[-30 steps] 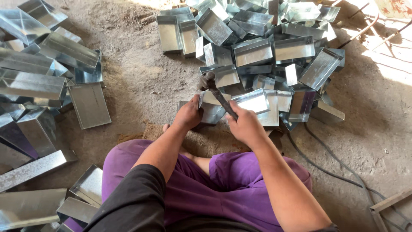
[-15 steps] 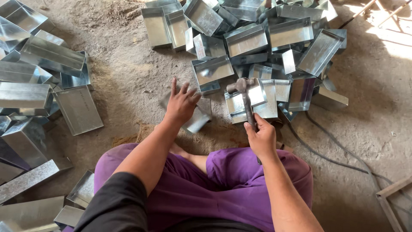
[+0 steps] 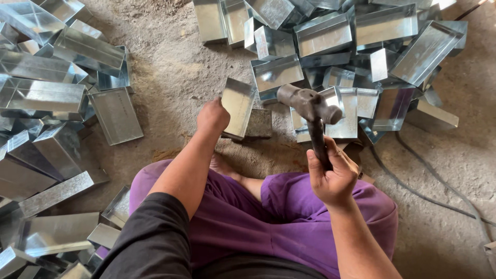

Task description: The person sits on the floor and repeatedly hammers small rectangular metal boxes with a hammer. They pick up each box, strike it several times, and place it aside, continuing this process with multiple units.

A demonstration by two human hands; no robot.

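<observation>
I sit cross-legged on a dirt floor in purple trousers. My left hand (image 3: 213,117) grips a shiny sheet-metal box (image 3: 237,107), holding it tilted on edge over a small grey block (image 3: 260,124) on the floor. My right hand (image 3: 333,174) is closed around the dark handle of a hammer (image 3: 311,107), raised so its head hangs in the air to the right of the box, apart from it.
A heap of similar metal boxes (image 3: 330,36) lies ahead and to the right. Another pile of boxes (image 3: 46,98) fills the left side, down to my left knee. A dark cable (image 3: 429,191) runs over the floor at the right.
My left hand has picked up a metal box and stood it on edge over the block. My right hand has lifted the hammer higher and closer to me.
</observation>
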